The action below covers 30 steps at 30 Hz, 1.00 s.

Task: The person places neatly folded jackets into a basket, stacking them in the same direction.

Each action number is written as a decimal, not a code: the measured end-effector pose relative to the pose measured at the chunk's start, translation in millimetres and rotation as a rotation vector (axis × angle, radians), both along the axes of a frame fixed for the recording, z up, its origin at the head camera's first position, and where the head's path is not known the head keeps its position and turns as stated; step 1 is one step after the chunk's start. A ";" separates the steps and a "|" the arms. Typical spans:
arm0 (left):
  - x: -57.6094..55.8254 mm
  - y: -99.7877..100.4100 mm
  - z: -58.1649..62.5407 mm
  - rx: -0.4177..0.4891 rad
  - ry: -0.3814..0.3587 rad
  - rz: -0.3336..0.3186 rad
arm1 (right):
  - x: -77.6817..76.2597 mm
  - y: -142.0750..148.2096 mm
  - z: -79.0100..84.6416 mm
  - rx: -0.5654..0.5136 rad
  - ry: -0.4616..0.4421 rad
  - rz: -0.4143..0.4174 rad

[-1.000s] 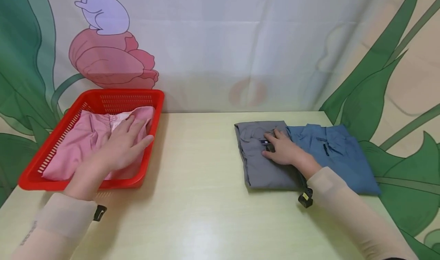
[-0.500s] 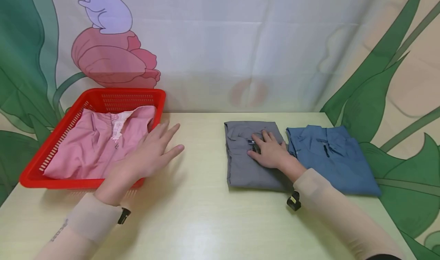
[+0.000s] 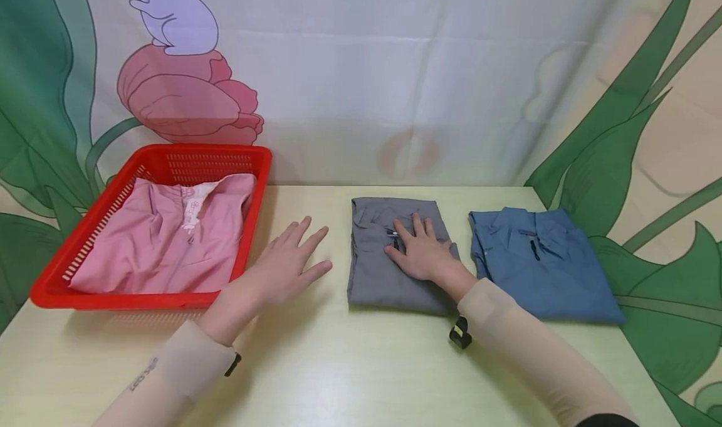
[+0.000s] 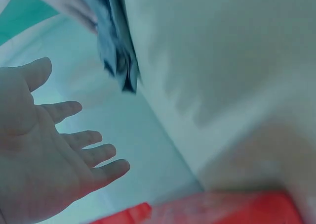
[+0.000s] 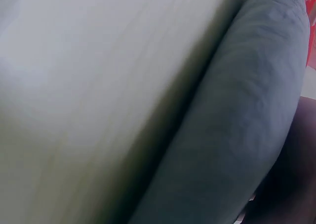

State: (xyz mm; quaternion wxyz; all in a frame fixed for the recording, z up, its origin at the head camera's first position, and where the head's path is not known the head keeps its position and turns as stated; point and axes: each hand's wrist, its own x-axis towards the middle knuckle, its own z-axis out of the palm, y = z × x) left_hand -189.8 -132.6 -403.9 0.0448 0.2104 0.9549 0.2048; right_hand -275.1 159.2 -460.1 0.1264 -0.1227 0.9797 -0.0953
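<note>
A folded grey garment (image 3: 375, 276) with a zip lies on the table, and my right hand (image 3: 420, 254) rests spread on top of it. In the right wrist view the side of the grey garment (image 5: 232, 120) fills the middle, beside the pale tabletop. My left hand (image 3: 287, 264) hovers over the table with fingers spread, between the red basket (image 3: 256, 214) and the grey garment; nothing is in it. The left wrist view shows its palm and straight fingers. Inside the basket lies a folded pink garment (image 3: 152, 245) with a white label at the collar.
A folded blue garment (image 3: 553, 283) lies to the right of the grey one, a gap between them. The pale table (image 3: 338, 364) ends at a printed curtain (image 3: 350, 101) behind. The basket stands at the table's left.
My right hand has slid the grey garment left, away from the blue one. My left hand has left the pink garment in the basket and moved right over the table.
</note>
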 end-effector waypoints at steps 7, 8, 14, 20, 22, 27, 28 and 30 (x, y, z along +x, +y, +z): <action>-7.3 18.7 -20.2 0.025 -0.065 -0.011 | -0.9 -21.6 -2.0 -0.021 0.006 0.006; -8.4 20.8 -22.5 0.030 -0.075 -0.011 | -0.7 -24.6 -1.6 -0.022 0.004 0.006; -12.9 29.3 -29.2 0.021 -0.124 0.007 | 0.9 -40.7 1.7 -0.005 0.006 0.017; -17.7 30.9 -35.3 -0.005 -0.152 0.039 | 3.2 -53.9 9.2 -0.038 0.032 0.062; -19.0 30.7 -37.4 -0.016 -0.150 0.048 | 4.2 -56.7 11.0 -0.037 0.037 0.082; -20.8 28.4 -40.2 -0.039 -0.157 0.068 | 6.2 -59.8 12.7 -0.050 0.054 0.137; -21.0 27.6 -40.4 -0.041 -0.162 0.069 | 6.3 -59.1 13.2 -0.068 0.061 0.152; -21.1 26.4 -40.2 -0.042 -0.177 0.069 | 6.1 -56.0 15.3 -0.122 0.067 0.182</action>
